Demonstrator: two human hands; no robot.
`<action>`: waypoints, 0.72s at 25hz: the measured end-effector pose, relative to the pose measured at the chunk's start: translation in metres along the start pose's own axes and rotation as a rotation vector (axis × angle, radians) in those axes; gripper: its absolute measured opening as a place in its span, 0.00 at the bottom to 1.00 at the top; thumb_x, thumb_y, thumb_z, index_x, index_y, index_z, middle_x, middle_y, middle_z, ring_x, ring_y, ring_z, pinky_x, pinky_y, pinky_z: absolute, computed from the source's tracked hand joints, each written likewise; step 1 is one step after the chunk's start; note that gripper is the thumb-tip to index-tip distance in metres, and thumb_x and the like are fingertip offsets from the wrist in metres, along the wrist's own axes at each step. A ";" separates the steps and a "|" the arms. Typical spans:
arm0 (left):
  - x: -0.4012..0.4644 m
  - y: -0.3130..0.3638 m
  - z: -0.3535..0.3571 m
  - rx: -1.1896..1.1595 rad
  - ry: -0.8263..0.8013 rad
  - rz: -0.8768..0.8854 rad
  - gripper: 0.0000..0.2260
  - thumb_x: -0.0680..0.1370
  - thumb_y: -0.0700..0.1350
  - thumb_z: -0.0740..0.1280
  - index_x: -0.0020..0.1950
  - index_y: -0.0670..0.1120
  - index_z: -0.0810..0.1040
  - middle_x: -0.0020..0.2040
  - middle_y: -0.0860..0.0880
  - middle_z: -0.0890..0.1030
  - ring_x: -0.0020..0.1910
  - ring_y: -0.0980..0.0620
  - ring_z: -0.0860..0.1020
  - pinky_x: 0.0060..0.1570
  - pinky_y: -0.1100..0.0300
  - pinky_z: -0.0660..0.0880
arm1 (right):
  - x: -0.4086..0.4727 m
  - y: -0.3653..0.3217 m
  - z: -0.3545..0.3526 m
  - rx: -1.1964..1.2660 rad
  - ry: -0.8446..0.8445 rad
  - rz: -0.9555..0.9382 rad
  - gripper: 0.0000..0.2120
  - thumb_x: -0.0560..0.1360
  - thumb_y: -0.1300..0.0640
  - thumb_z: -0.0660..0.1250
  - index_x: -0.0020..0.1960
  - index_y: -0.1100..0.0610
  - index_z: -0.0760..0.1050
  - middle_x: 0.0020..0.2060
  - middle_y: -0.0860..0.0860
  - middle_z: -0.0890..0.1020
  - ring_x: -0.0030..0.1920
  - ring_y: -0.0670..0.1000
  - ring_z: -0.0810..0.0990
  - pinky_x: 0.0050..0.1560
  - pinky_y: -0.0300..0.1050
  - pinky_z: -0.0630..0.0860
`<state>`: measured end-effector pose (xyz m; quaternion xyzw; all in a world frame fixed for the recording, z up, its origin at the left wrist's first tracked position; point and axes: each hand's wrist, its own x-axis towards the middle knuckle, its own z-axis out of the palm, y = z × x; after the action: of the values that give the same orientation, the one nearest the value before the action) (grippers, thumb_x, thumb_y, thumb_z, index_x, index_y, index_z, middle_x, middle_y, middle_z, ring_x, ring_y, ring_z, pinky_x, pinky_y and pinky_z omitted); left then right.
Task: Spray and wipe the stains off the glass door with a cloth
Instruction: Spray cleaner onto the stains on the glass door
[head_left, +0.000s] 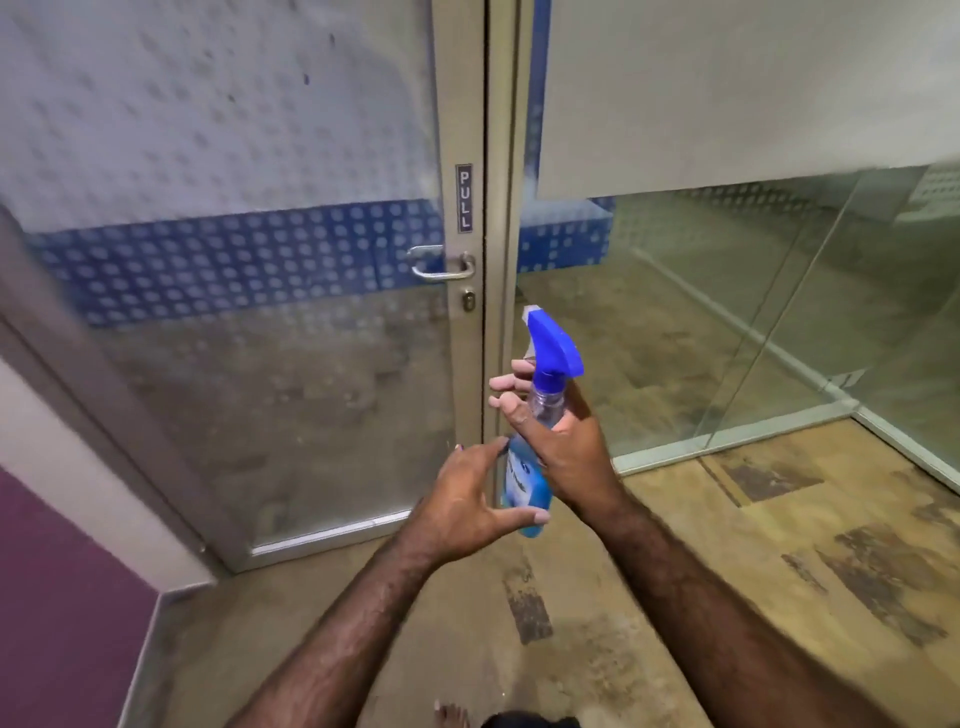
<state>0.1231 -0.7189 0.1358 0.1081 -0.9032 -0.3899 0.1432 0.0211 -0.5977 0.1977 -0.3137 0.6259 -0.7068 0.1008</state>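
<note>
A spray bottle (553, 348) with a blue trigger head and blue liquid stands upright in front of me. My right hand (566, 447) grips its clear neck. My left hand (467, 499) cups the lower body of the bottle, fingers spread, thumb under the label. The glass door (270, 322) is straight ahead on the left, frosted with dots and a blue band, with dark specks on its upper pane. Its metal handle (441, 265) sits under a PULL sign (464, 197). No cloth is visible.
A fixed glass panel (727, 312) stands right of the door frame (501, 156), meeting another glass wall at a corner. A purple and white wall (62, 571) is at the left. The floor (727, 571) is tan with dark worn patches. My bare toes (452, 716) show at the bottom edge.
</note>
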 end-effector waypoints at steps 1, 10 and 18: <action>0.003 -0.010 -0.016 0.035 0.038 -0.012 0.51 0.66 0.79 0.70 0.83 0.55 0.67 0.80 0.55 0.73 0.80 0.57 0.67 0.87 0.46 0.53 | 0.016 -0.003 0.012 0.014 -0.010 0.000 0.19 0.80 0.51 0.76 0.67 0.59 0.80 0.58 0.43 0.88 0.59 0.58 0.89 0.71 0.56 0.81; 0.082 -0.096 -0.222 0.368 0.512 0.023 0.29 0.78 0.55 0.78 0.77 0.47 0.78 0.79 0.48 0.76 0.82 0.49 0.70 0.84 0.38 0.59 | 0.167 -0.028 0.121 0.077 -0.059 -0.111 0.18 0.73 0.41 0.77 0.52 0.54 0.81 0.43 0.52 0.87 0.41 0.51 0.88 0.53 0.48 0.83; 0.181 -0.124 -0.404 0.735 0.759 0.179 0.30 0.81 0.58 0.68 0.77 0.40 0.76 0.79 0.41 0.75 0.82 0.41 0.70 0.82 0.34 0.62 | 0.276 -0.079 0.192 0.037 -0.077 -0.248 0.11 0.78 0.44 0.77 0.52 0.30 0.79 0.39 0.45 0.84 0.38 0.49 0.86 0.50 0.50 0.83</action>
<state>0.1027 -1.1302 0.3407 0.2068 -0.8707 0.0322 0.4451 -0.0656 -0.8874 0.3643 -0.4139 0.5647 -0.7128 0.0423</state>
